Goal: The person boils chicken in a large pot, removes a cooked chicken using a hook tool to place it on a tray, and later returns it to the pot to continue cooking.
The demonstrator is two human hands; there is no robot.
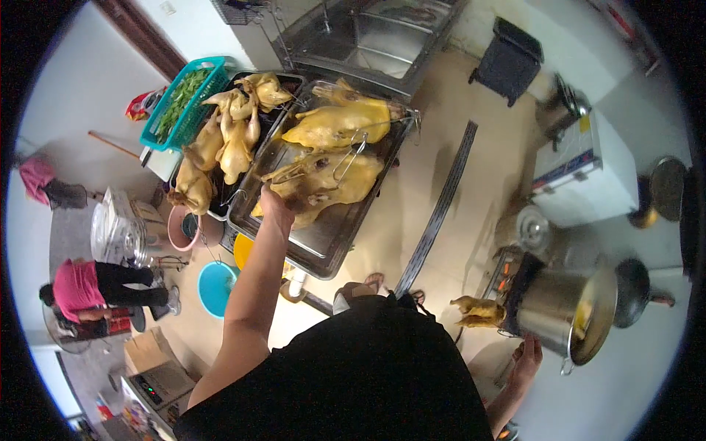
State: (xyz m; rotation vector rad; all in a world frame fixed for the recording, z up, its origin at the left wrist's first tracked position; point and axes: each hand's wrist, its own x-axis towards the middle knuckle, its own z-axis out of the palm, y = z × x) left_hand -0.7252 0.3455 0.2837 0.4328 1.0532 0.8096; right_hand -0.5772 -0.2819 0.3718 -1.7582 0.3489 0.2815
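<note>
My left hand point(277, 206) touches the nearer of two large yellow-skinned whole birds point(345, 176), ducks or geese, lying in a metal tray point(311, 256). Its fingers are mostly hidden against the bird. The farther bird point(347, 122) lies beside it, and a wire hook point(353, 157) rests on the nearer one. On the other side my right hand point(527, 358) is closed around what looks like a thin metal hook point(506, 333). From it hangs a smaller browned bird point(477, 312), beside a tall steel stockpot point(540, 308) with another yellow piece point(582, 311) inside.
A second tray point(219, 205) holds several smaller chickens point(240, 138). Beyond it stand a teal basket point(185, 102) of green leaves and a steel sink point(391, 47). Blue point(216, 289) and pink point(182, 229) tubs sit on the floor. Another person point(83, 289) bends over at left.
</note>
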